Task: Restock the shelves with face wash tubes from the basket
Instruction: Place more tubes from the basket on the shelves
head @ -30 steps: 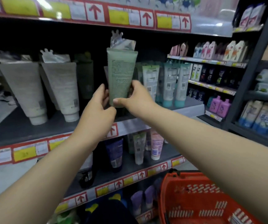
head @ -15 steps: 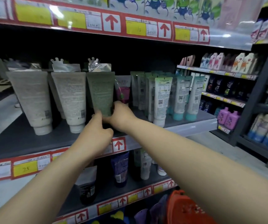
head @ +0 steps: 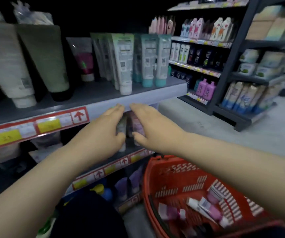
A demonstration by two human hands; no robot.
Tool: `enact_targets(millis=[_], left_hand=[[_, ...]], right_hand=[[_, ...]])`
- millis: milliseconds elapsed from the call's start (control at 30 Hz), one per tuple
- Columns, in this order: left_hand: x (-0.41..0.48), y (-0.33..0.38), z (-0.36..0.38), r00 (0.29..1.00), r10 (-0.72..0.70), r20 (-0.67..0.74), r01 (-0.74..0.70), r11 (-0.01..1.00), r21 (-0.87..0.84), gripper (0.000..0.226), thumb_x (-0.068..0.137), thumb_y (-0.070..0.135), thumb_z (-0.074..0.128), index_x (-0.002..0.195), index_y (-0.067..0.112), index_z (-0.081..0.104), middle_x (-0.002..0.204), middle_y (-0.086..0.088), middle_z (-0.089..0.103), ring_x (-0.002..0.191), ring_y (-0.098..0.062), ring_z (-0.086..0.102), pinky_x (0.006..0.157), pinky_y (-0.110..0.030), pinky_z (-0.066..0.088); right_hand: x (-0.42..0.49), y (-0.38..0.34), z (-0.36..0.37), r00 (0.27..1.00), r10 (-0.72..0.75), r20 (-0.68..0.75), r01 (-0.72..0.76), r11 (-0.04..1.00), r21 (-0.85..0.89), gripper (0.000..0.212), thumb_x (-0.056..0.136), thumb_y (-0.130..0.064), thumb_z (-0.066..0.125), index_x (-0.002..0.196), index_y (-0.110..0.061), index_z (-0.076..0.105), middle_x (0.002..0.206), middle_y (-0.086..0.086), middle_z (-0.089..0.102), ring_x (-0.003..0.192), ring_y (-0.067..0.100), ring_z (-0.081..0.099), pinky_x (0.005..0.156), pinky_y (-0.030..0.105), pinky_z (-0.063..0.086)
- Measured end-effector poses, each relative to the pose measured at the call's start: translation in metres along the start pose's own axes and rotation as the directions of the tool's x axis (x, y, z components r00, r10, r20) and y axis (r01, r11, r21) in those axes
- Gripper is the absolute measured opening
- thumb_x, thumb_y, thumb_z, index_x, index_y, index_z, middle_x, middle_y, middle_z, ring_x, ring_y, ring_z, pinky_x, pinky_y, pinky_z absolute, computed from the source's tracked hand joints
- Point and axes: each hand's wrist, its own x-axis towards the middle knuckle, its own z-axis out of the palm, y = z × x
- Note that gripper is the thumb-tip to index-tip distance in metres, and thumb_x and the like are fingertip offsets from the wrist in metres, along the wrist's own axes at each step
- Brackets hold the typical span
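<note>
— Reaching for what?
— Both open and empty: my left hand (head: pixel 102 133) and right hand (head: pixel 153 127) flank two standing tubes (head: pixel 135 124), lower shelf. More lie in the near-right basket (head: pixel 157 170).
— Handling?
— Probably light, soft, slick; pinch near caps.

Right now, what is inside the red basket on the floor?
The red basket holds a few pink and white tubes lying flat near its bottom. The right arm crosses above it, and its lower part is out of frame.
</note>
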Motion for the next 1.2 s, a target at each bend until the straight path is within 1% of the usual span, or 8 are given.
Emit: enact_targets(millis=[100,333,600,733,833,1000,1133,1200], left_hand=[[0.011,0.02,0.032,0.994,0.075,0.081,-0.076,0.997,0.007,0.073,0.088,0.017,0.05,0.151,0.014,0.013,0.159,-0.001,0.011,0.146,-0.008,0.011,0.111,-0.013,0.006],[0.043,0.058,0.121,0.946,0.168,0.279,-0.184,0.982,0.034,0.077,0.086,0.021,0.052,0.151,0.011,0.012,0.159,-0.007,0.011,0.147,-0.017,0.012,0.119,-0.033,0.016],[0.079,0.068,0.234,0.844,0.13,0.52,-0.204,0.975,0.086,0.077,0.088,0.029,0.052,0.151,0.011,0.012,0.159,-0.008,0.013,0.146,-0.021,0.015,0.118,-0.039,0.02],[0.092,0.061,0.294,0.752,0.068,0.656,-0.213,0.966,0.144,0.076,0.091,0.027,0.05,0.151,0.011,0.007,0.16,-0.008,0.006,0.147,-0.022,0.011,0.118,-0.041,0.018],[0.097,0.053,0.344,0.674,0.0,0.739,-0.202,0.962,0.185,0.072,0.092,0.024,0.048,0.151,0.01,0.009,0.159,-0.01,0.008,0.147,-0.024,0.013,0.117,-0.042,0.016],[0.089,0.046,0.416,0.545,-0.126,0.829,-0.033,0.985,0.171,0.059,0.089,0.025,0.054,0.142,0.01,0.032,0.144,-0.014,0.037,0.132,-0.033,0.039,0.105,-0.041,0.034],[0.069,0.033,0.483,0.363,-0.198,0.911,0.123,0.979,0.164,0.072,0.08,0.045,0.06,0.142,0.02,0.035,0.139,-0.004,0.049,0.124,-0.025,0.052,0.1,-0.034,0.044],[0.056,0.026,0.506,0.274,-0.295,0.915,0.206,0.948,0.243,0.067,0.088,0.031,0.054,0.147,0.021,0.024,0.14,-0.01,0.049,0.122,-0.028,0.053,0.101,-0.037,0.044]], right_hand=[[-0.032,0.029,0.008,0.998,0.047,0.031,-0.046,0.998,-0.046,0.075,0.087,-0.025,0.057,0.148,-0.003,0.019,0.154,0.013,0.025,0.143,0.022,0.02,0.112,0.02,0.01],[-0.089,0.097,0.041,0.973,0.192,0.128,-0.185,0.981,-0.063,0.075,0.087,-0.025,0.057,0.148,-0.004,0.02,0.155,0.013,0.022,0.145,0.021,0.019,0.114,0.019,0.008],[-0.128,0.178,0.117,0.879,0.349,0.326,-0.348,0.935,-0.064,0.07,0.084,-0.028,0.059,0.143,-0.004,0.03,0.148,0.015,0.035,0.138,0.026,0.031,0.113,0.027,0.02],[-0.138,0.212,0.167,0.801,0.375,0.467,-0.383,0.92,-0.083,0.069,0.085,-0.028,0.059,0.142,-0.002,0.031,0.146,0.014,0.036,0.137,0.027,0.032,0.113,0.029,0.023],[-0.144,0.233,0.209,0.754,0.373,0.541,-0.397,0.914,-0.076,0.059,0.081,-0.025,0.06,0.133,-0.004,0.042,0.135,0.013,0.046,0.127,0.029,0.043,0.107,0.035,0.035],[-0.154,0.252,0.279,0.652,0.363,0.666,-0.459,0.888,-0.035,0.048,0.086,-0.03,0.056,0.126,-0.007,0.047,0.126,0.014,0.049,0.118,0.032,0.049,0.098,0.038,0.043],[-0.159,0.258,0.328,0.48,0.319,0.817,-0.542,0.84,-0.009,0.037,0.091,-0.021,0.051,0.124,-0.006,0.047,0.124,0.017,0.052,0.112,0.035,0.053,0.087,0.037,0.044],[-0.165,0.259,0.353,0.398,0.297,0.868,-0.574,0.819,-0.017,0.038,0.093,-0.017,0.05,0.129,-0.004,0.045,0.129,0.018,0.053,0.116,0.033,0.053,0.089,0.035,0.044]])
